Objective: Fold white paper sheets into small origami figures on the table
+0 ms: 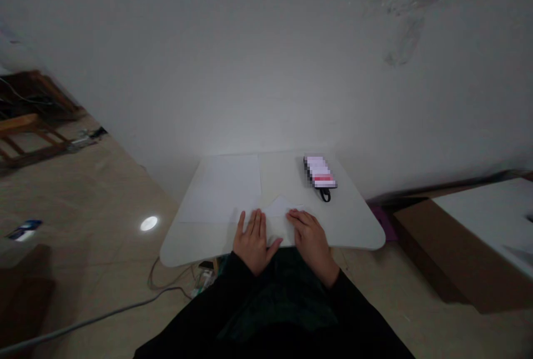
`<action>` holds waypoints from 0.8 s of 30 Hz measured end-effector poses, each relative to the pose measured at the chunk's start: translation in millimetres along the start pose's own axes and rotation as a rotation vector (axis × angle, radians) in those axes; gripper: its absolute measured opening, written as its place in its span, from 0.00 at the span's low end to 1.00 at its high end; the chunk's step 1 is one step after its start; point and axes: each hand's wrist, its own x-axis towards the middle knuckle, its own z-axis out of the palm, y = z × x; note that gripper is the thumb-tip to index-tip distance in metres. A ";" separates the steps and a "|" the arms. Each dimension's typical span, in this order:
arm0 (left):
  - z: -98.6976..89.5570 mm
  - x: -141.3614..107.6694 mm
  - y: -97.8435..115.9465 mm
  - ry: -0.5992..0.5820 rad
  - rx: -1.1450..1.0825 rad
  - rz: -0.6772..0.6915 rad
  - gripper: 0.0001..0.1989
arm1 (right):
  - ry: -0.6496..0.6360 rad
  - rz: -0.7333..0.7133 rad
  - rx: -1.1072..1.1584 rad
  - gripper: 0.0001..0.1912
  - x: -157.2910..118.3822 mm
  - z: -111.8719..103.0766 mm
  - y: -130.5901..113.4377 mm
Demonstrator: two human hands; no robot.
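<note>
A small folded piece of white paper (281, 207) with a peaked top edge lies near the front of the white table. My left hand (255, 243) rests flat at its left end, fingers stretched out and thumb spread to the side. At the paper's right end, my right hand (310, 239) has its fingers together and bent down onto it; the thumb is hidden. Left of the folded piece, a large white sheet of paper (225, 187) lies flat, its near edge close to my left fingertips.
A phone (320, 171) with a black strap (325, 195) lies at the table's back right. The white table (353, 225) stands against a grey wall (266, 70). A brown box (441, 253) is at the right, a wooden stool (25, 131) far left. A cable (125, 310) crosses the floor.
</note>
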 end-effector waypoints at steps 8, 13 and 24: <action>-4.7 33.2 -26.5 -0.129 -0.143 0.007 0.31 | 0.005 -0.012 0.160 0.18 -8.2 -5.5 8.4; 1.5 66.2 -34.3 -0.355 -0.356 -0.009 0.44 | 0.015 0.015 0.267 0.14 -7.8 -7.9 12.7; 13.4 52.2 -52.7 -0.336 -0.905 0.103 0.40 | -0.103 0.208 0.227 0.25 19.1 -11.2 20.5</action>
